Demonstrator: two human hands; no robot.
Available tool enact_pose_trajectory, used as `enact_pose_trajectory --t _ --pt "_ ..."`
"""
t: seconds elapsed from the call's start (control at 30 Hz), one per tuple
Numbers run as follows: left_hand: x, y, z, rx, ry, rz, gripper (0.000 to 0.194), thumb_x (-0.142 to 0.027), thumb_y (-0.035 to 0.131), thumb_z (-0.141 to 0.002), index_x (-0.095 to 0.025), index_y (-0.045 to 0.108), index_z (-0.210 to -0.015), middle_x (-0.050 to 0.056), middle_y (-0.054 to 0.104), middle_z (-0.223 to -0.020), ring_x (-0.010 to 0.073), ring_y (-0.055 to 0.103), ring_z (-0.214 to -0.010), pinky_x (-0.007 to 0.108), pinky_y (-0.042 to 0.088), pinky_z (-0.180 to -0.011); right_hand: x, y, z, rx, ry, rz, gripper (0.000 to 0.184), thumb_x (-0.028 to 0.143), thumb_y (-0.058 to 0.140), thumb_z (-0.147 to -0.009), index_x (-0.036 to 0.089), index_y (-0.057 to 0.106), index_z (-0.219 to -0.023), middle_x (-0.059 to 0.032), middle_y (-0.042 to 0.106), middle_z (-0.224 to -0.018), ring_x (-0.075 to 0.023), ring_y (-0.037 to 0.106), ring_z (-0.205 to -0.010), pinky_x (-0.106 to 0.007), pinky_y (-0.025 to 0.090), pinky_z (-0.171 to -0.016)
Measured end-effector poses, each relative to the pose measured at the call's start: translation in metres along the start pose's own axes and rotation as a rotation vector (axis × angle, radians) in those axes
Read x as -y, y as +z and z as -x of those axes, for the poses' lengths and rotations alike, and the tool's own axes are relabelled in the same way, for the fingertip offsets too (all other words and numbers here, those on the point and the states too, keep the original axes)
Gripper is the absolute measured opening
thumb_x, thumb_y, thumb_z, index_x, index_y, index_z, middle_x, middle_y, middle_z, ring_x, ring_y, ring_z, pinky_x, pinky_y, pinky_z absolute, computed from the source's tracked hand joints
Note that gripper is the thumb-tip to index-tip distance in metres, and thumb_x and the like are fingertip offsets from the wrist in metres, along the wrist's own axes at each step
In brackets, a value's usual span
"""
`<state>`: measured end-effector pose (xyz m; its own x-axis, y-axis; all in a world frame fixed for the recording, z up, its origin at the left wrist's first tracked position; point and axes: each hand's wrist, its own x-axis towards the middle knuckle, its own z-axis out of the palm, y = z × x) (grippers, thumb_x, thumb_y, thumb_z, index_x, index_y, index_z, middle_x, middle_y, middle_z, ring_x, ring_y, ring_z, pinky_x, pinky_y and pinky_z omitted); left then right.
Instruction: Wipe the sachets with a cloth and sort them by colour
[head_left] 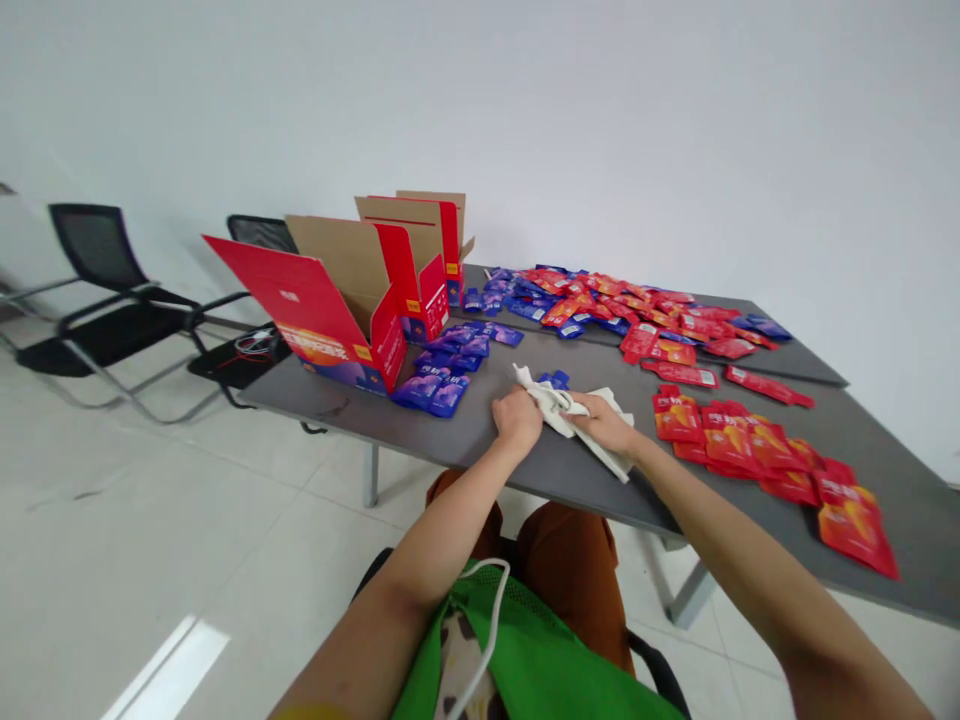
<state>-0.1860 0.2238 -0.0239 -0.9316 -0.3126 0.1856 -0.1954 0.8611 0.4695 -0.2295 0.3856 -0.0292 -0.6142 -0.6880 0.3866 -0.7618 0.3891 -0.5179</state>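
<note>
Here, white cloth (553,404) in the grip of left hand (517,416) and right hand (604,424), over a gray table (570,350).

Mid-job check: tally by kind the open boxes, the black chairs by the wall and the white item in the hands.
Near box, middle box, far box: 3
Far-left chair, chair beside it: 2
Crumpled white item, held by left hand and right hand: 1
Total: 6
Red pouches and blue pouches overlap too much to count.
</note>
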Motion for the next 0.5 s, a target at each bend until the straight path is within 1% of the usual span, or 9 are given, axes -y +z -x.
enact_pose_trajectory --t 0.13,0.23,0.33,0.4,0.5 --pt "0.000 -0.003 0.001 -0.004 -0.059 0.070 0.029 -0.025 0.043 -0.093 -0.013 0.067 -0.103 0.015 0.073 -0.099 0.0222 0.068 -0.099 0.033 0.045 -0.091 -0.003 -0.003 0.007 -0.016 -0.022 0.005 0.039 0.027 0.050 -0.082 0.016 0.069 -0.114 -0.0061 0.074 -0.100 -0.0229 0.066 -0.086 -0.035 0.052 -0.083" --pt "0.000 -0.005 0.003 0.001 -0.073 0.097 0.028 -0.026 0.045 -0.092 -0.015 0.070 -0.099 0.015 0.073 -0.100 0.0225 0.068 -0.099 0.032 0.045 -0.090 -0.013 -0.007 0.004 -0.052 -0.011 0.137 0.040 0.024 0.049 -0.080 0.017 0.068 -0.115 -0.0062 0.074 -0.096 -0.0237 0.067 -0.086 -0.034 0.052 -0.081" --pt "0.002 -0.007 0.008 0.002 -0.033 0.119 0.026 -0.024 0.047 -0.090 -0.018 0.072 -0.095 0.013 0.074 -0.098 0.0227 0.069 -0.096 0.031 0.046 -0.086 -0.027 -0.015 0.000 -0.156 0.072 0.363 0.045 0.020 0.049 -0.078 0.018 0.066 -0.120 -0.0080 0.074 -0.101 -0.0251 0.068 -0.089 -0.032 0.051 -0.077" --pt "0.003 -0.008 0.012 -0.001 -0.026 0.141 0.028 -0.025 0.045 -0.092 -0.018 0.073 -0.094 0.013 0.074 -0.097 0.0223 0.069 -0.095 0.030 0.046 -0.083 -0.035 -0.021 0.000 -0.245 0.153 0.491 0.046 0.020 0.049 -0.080 0.019 0.065 -0.124 -0.0097 0.072 -0.109 -0.0258 0.068 -0.091 -0.032 0.051 -0.076" --pt "0.006 -0.011 0.019 0.025 -0.052 0.202 0.037 -0.030 0.040 -0.096 -0.016 0.073 -0.089 0.013 0.075 -0.090 0.0205 0.070 -0.088 0.028 0.045 -0.077 -0.040 -0.025 0.003 -0.345 0.246 0.567 0.046 0.022 0.049 -0.084 0.019 0.063 -0.127 -0.0111 0.069 -0.119 -0.0268 0.067 -0.098 -0.033 0.051 -0.078"
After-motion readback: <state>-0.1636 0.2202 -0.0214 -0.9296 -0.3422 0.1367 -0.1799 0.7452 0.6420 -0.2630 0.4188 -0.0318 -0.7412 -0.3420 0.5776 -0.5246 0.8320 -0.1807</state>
